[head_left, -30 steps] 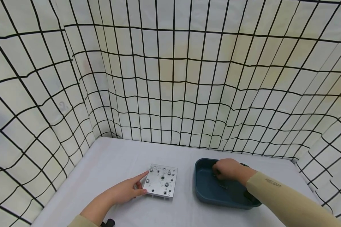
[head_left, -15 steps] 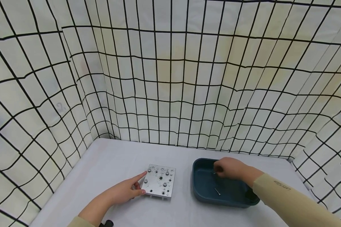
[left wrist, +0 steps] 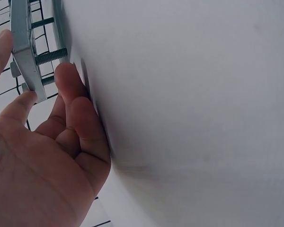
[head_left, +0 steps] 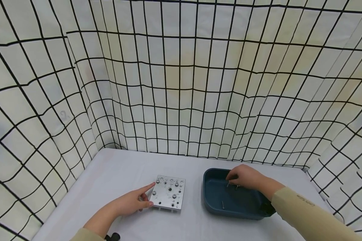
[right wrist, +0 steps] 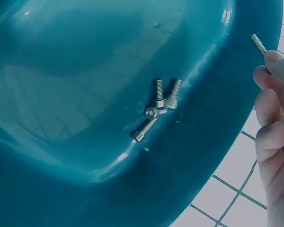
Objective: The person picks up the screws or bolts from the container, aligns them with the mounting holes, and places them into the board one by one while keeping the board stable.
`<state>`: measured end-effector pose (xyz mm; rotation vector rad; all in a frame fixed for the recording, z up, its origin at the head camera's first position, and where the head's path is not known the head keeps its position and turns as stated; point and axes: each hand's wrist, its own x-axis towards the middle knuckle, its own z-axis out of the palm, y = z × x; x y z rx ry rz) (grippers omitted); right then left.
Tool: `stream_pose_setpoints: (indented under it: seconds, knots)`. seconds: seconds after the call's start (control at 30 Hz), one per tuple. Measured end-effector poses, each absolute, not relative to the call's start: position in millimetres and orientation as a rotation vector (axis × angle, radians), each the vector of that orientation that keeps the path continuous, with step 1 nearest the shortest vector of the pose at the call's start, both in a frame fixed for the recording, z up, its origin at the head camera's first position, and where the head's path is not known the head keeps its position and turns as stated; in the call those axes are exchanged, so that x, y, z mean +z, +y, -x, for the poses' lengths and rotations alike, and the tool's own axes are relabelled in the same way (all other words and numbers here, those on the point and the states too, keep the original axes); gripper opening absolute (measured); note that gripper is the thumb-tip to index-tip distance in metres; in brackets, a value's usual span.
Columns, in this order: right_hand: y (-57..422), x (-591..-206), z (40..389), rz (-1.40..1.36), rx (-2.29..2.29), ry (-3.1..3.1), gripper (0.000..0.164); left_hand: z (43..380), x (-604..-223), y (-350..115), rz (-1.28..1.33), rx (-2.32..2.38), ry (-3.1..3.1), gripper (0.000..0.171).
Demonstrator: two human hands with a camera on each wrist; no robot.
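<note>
My left hand (head_left: pixel 131 202) is at a square silver metal plate (head_left: pixel 169 193), index finger and thumb straight against its left edge. The plate has holes and several bolt heads on top. In the left wrist view, threaded bolt shanks (left wrist: pixel 52 56) stick out of its underside, and the other fingers (left wrist: pixel 87 120) are bent beside them, close over the table. Inside the blue tray (head_left: pixel 209 204), my right hand (head_left: pixel 245 175) pinches a small bolt (right wrist: pixel 259 43) between thumb and index finger; its threaded end shows, its head is hidden. Several loose socket-head bolts (right wrist: pixel 159 90) lie in the tray.
One separate bolt (head_left: pixel 223 205) lies near the tray's front left. A black object (head_left: pixel 116 236) shows at the bottom edge, below my left forearm. The table (head_left: pixel 120 167) has a white cover; white walls with black grid lines (head_left: pixel 187 100) enclose it.
My right hand has moved slightly and its fingers now show more, with bolts visible under them. The separate bolt in the tray has shifted left. My left hand stays at the plate.
</note>
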<state>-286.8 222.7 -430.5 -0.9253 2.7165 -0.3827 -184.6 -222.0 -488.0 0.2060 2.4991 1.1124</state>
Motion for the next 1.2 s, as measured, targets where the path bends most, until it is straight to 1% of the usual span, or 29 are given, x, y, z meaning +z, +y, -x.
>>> stream_pose_setpoints:
  seconds: [0.3, 0.57, 0.9, 1.03, 1.2]
  knots:
    - [218, -425, 285, 0.884, -0.468, 2.736, 0.02, 188, -491, -225, -0.193, 1.123, 2.48, 0.082]
    - [211, -426, 285, 0.956, -0.535, 2.732, 0.021, 189, -493, -224, -0.187, 1.116, 2.481, 0.084]
    - [183, -414, 283, 0.942, -0.601, 2.722, 0.022, 188, -493, -225, -0.179, 1.134, 2.473, 0.083]
    - [168, -412, 282, 0.927, -0.651, 2.711, 0.02, 188, -494, -225, -0.199, 1.152, 2.458, 0.083]
    - [144, -412, 282, 0.975, -0.686, 2.687, 0.016, 188, -494, -226, -0.199, 1.164, 2.446, 0.083]
